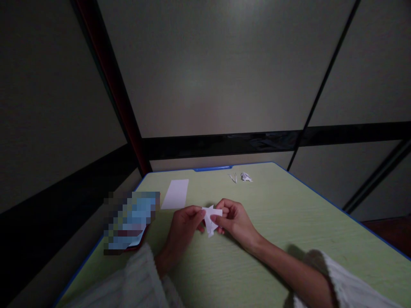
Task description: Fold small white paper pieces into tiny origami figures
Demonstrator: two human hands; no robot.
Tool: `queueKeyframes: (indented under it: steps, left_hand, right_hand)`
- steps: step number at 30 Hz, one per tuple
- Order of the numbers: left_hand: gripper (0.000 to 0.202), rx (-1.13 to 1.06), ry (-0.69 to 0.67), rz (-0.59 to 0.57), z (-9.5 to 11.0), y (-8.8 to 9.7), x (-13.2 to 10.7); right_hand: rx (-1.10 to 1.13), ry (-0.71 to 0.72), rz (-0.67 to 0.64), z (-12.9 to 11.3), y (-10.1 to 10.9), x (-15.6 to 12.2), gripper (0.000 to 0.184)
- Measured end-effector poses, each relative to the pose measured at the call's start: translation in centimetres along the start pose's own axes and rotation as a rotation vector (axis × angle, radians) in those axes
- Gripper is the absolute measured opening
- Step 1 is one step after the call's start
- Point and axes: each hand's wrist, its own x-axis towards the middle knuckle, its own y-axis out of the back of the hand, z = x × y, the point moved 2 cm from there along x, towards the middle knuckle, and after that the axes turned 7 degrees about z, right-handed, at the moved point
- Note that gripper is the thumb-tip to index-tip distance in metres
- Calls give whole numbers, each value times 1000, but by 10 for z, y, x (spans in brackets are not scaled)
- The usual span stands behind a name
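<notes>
A small folded piece of white paper (210, 220) is held just above the green table (276, 222) between both hands. My left hand (183, 229) pinches its left edge with thumb and fingertips. My right hand (233, 220) pinches its right side, fingers curled round it. Both wrists come out of white knitted sleeves at the bottom of the view.
A flat white sheet of paper (175, 194) lies left of centre, near a blurred blue object (130, 220) at the table's left edge. Two small folded paper figures (241, 177) sit near the far edge. Pale wall panels with dark frames stand behind the blue-rimmed table.
</notes>
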Motion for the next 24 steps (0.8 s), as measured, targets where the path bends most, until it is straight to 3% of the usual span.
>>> queueKeyframes:
  steps: [7, 13, 24]
  left_hand:
    - [18, 11, -9, 49, 0, 1, 0]
    - [17, -26, 32, 46, 0, 1, 0]
    - [15, -35, 23, 19, 2, 1, -1]
  right_hand:
    - [-56, 115, 64, -3, 0, -4, 21]
    - [-285, 266, 53, -5, 4, -9, 21]
    - [-338, 269, 45, -5, 2, -10, 23]
